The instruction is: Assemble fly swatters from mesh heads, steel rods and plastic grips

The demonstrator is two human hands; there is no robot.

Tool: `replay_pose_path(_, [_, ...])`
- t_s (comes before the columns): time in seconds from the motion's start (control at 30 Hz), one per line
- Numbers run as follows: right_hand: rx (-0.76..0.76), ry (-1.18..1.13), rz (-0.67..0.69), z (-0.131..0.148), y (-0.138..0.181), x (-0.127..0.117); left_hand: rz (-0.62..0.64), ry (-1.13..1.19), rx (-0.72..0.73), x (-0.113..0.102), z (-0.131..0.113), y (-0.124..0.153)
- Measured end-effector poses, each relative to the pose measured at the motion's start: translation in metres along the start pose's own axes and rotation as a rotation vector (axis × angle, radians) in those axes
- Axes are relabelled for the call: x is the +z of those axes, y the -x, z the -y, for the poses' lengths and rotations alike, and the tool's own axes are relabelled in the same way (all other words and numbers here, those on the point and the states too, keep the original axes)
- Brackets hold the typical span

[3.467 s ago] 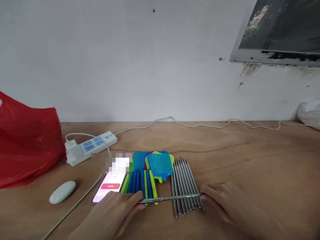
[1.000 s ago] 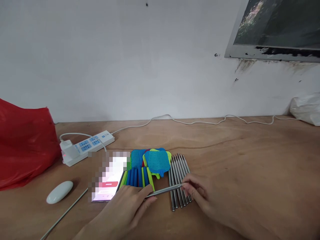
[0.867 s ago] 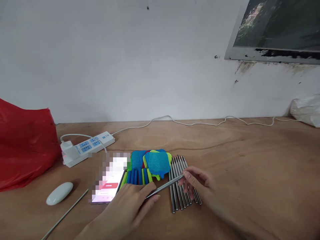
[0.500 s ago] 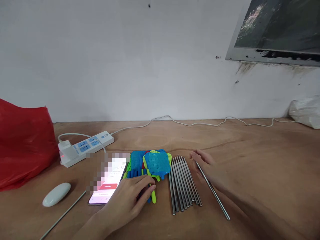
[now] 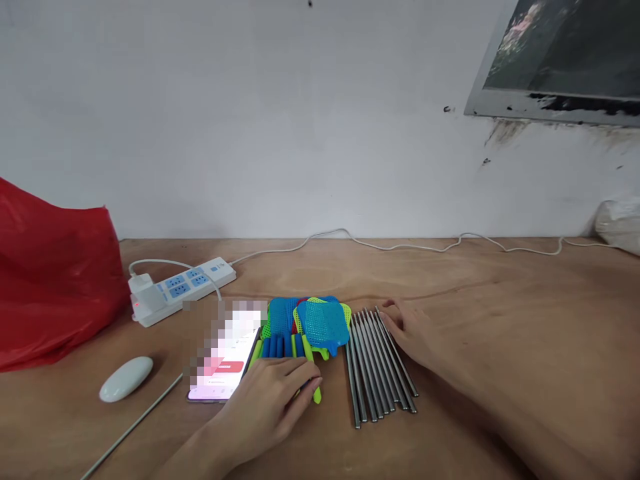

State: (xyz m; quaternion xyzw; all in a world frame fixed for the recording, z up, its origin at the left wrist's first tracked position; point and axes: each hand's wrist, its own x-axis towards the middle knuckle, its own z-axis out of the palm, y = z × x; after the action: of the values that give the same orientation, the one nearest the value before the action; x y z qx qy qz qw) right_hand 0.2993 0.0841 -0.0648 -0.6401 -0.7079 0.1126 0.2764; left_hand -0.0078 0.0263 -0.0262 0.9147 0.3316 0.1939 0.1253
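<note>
Blue and yellow-green handles (image 5: 280,345) lie side by side under my left hand (image 5: 270,393). Its fingers curl over them, and thumb and index come together beside a yellow-green handle at the right. Mesh swatter heads (image 5: 320,322) in blue, yellow-green and a little red are heaped just beyond. To their right, several thin metal rods (image 5: 375,367) lie in a close row, pointing away from me. My right hand (image 5: 413,330) rests beside the rods' far ends, thumb and index apart, the thumb touching the outermost rod. Part of the handles is hidden beneath my left hand.
A lit phone (image 5: 227,367) lies left of the handles. Farther left are a white power strip (image 5: 187,287) with a plugged-in charger, a white oval object (image 5: 126,379), and a red bag (image 5: 55,280). A white cable (image 5: 390,248) runs along the wall.
My right hand has brought the separate metal rod leftward, and it now lies alongside the others. My left hand has stayed on the handles. The view has shifted slightly.
</note>
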Motion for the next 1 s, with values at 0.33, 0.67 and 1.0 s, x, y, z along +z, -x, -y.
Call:
replay_pose_path(0.33, [-0.057, 0.189, 0.087, 0.02, 0.012, -0.011, 0.009, -0.05, -0.011, 0.003, 0.008, 0.002])
replay_pose_path(0.67, [-0.196, 0.325, 0.021, 0.058, 0.051, 0.014, -0.016, -0.056, 0.007, 0.009, 0.009, 0.003])
replay_pose_path(1.0, [-0.129, 0.317, 0.195, 0.059, 0.047, 0.021, 0.003, -0.063, 0.009, 0.005, 0.007, 0.004])
